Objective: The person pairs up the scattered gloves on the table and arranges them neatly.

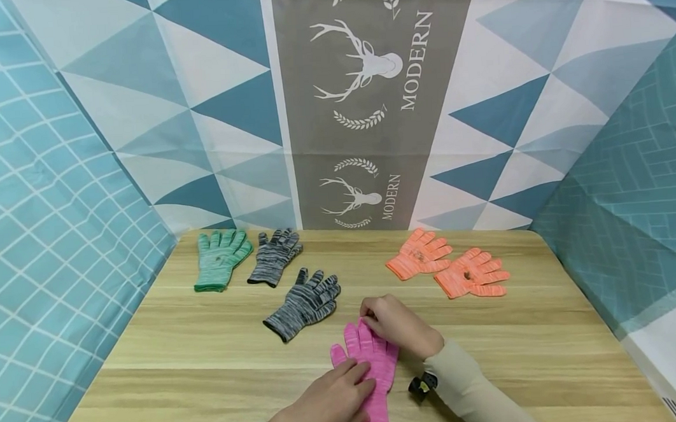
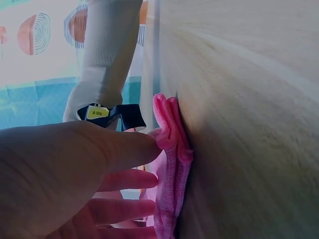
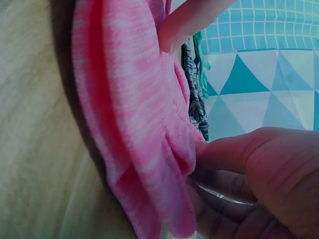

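A pink knit glove (image 1: 380, 362) lies on the wooden table near the front edge, its fingers toward the back. My left hand (image 1: 325, 400) rests on its palm and cuff with extended fingers. In the left wrist view, the cuff end (image 2: 169, 164) shows two pink layers, one on the other. With thumb and fingers, my right hand (image 1: 398, 322) pinches the tip of one glove finger. The right wrist view shows that thumb (image 3: 229, 152) against the pink fabric (image 3: 144, 114), where two layers also show. The right hand's other fingers are partly hidden.
At the back left lie a green glove (image 1: 221, 258) and a grey-black glove (image 1: 274, 256); a second grey-black glove (image 1: 305, 302) is closer. Two orange gloves (image 1: 417, 254) lie at the back right. Patterned cloth walls (image 1: 241, 114) enclose the wooden table (image 1: 209, 383).
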Tool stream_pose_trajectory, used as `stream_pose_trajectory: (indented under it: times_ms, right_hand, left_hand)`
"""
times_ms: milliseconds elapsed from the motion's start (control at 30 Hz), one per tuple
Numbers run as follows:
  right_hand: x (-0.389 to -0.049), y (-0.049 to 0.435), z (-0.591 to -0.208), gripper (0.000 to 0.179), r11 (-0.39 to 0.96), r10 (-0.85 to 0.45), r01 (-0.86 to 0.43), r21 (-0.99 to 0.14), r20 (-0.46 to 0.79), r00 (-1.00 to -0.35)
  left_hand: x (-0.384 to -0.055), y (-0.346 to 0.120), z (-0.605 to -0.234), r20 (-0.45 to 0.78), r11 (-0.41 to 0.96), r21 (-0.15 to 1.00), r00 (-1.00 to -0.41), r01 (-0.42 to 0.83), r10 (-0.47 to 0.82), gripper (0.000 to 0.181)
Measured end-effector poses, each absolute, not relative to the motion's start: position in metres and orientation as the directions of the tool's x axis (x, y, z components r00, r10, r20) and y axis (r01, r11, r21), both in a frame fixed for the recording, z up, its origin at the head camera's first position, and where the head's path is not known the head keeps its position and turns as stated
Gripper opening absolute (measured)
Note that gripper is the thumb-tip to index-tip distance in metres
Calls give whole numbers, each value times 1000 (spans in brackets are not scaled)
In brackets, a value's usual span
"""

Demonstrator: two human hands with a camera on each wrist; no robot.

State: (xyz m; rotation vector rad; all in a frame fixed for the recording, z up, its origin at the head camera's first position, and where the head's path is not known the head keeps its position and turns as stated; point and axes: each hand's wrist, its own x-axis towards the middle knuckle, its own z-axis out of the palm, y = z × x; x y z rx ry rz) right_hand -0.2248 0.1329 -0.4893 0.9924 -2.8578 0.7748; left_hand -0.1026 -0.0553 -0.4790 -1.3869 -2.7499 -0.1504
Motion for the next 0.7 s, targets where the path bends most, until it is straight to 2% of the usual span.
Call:
stream_pose_trajectory:
  times_ms: [467, 700]
  right_hand:
    - [-223, 136, -495, 8, 739, -549, -549, -390, 122, -827]
    - [-216, 140, -483, 7, 763, -518, -544, -350, 173, -838]
  left_hand:
    - [-102, -55, -481, 49, 595, 96, -601, 798, 798, 39]
    - [-102, -57, -481, 14, 614, 157, -623, 774, 782, 43]
